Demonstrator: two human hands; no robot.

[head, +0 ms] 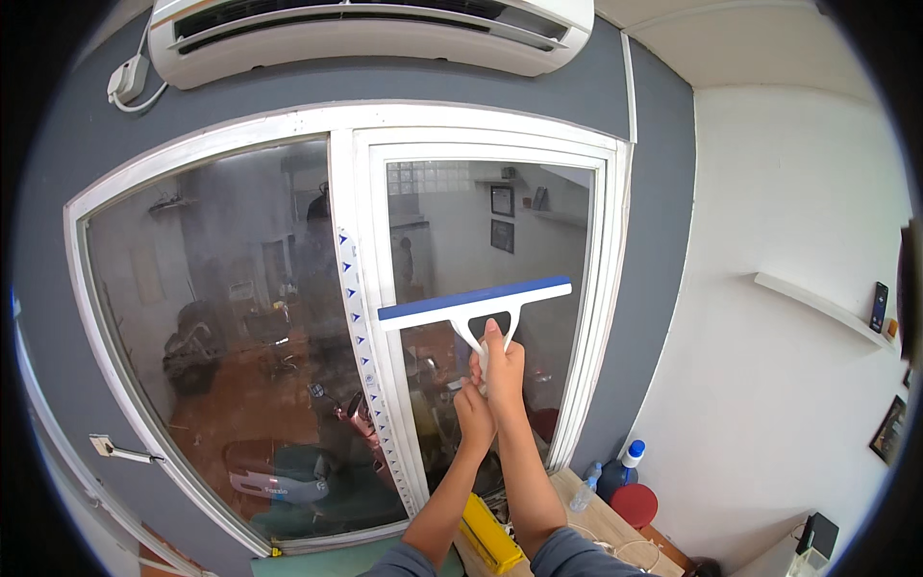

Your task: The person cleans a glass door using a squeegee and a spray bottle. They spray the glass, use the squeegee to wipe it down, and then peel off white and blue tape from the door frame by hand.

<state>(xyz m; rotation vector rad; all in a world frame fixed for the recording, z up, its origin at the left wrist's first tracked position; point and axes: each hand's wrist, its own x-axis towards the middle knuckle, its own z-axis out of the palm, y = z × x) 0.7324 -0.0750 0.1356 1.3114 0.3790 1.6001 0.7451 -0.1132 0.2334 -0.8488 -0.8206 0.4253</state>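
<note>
A white window squeegee (497,297) with a blue blade is held up before the right-hand glass pane (497,249), its wide head tilted slightly up to the right. Whether the blade touches the glass I cannot tell. Around the upper part of the handle is my right hand (506,364), thumb pointing up toward the fork. Just below and to the left, my left hand (476,417) closes on the lower end of the handle, which the fingers mostly hide. The white window frame (372,288) surrounds the pane.
A larger glass pane (238,324) fills the left. Overhead hangs an air conditioner (375,47). Below are a wooden tabletop (570,505), a yellow case (492,535), a small plastic bottle (583,496), a red round-topped stool (634,505) and a water jug (613,476). A wall shelf (815,306) holds a phone (878,306).
</note>
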